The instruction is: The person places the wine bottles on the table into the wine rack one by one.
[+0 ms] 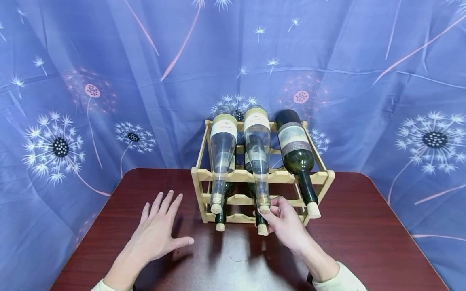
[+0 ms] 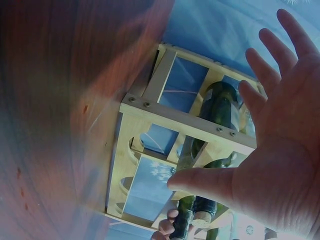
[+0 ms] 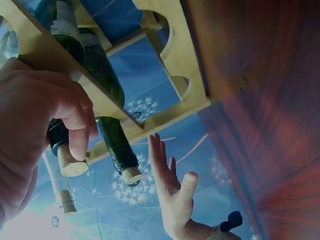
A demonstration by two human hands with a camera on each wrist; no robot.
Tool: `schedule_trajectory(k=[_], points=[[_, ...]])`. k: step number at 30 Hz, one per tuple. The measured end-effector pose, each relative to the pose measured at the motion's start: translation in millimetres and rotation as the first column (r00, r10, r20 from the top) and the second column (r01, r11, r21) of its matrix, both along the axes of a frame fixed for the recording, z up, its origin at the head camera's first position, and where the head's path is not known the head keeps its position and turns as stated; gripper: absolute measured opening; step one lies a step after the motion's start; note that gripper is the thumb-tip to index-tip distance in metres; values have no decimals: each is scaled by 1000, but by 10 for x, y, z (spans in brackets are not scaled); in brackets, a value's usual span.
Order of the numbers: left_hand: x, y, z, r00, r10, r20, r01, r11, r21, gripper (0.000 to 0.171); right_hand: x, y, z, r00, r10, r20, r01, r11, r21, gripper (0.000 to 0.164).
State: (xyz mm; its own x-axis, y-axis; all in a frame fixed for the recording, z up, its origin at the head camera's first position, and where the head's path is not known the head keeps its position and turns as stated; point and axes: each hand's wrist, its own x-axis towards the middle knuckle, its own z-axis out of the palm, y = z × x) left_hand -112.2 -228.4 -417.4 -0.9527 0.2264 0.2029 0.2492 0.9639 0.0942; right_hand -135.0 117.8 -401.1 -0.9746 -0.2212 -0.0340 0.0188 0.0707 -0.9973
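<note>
My right hand point(image 1: 289, 228) grips the neck of a dark green wine bottle point(image 3: 59, 131) in the middle of the wooden wine rack point(image 1: 198, 178), below the top row. Its cork point(image 1: 262, 230) pokes out past my fingers. Directly above hangs the neck of a clear, white-labelled bottle point(image 1: 257, 133), close to my fingertips. My left hand point(image 1: 154, 234) is held with fingers spread and thumb out, left of the rack, holding nothing. Another dark bottle point(image 3: 116, 142) lies in the same lower row, further left, its corked neck pointing forward.
On the rack's top row, a second clear bottle point(image 1: 223, 149) lies at the left and a dark labelled bottle point(image 1: 296, 149) at the right, necks overhanging the front. The red-brown table point(image 1: 364, 242) ends at a blue dandelion-print curtain point(image 1: 145, 81) behind and beside it.
</note>
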Motion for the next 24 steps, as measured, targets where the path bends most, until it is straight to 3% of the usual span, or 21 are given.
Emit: schedule_trajectory(k=[17,24], points=[[-2,-9,10,1000,-4,3,4,1000,2,123,-42,-58,-77,992,-92,-90,98,993,66,34],[-10,-13,12,1000,-3,1,3,1000,-6,123,-31,14,-59,987,-93,-133,115,978,172,29]])
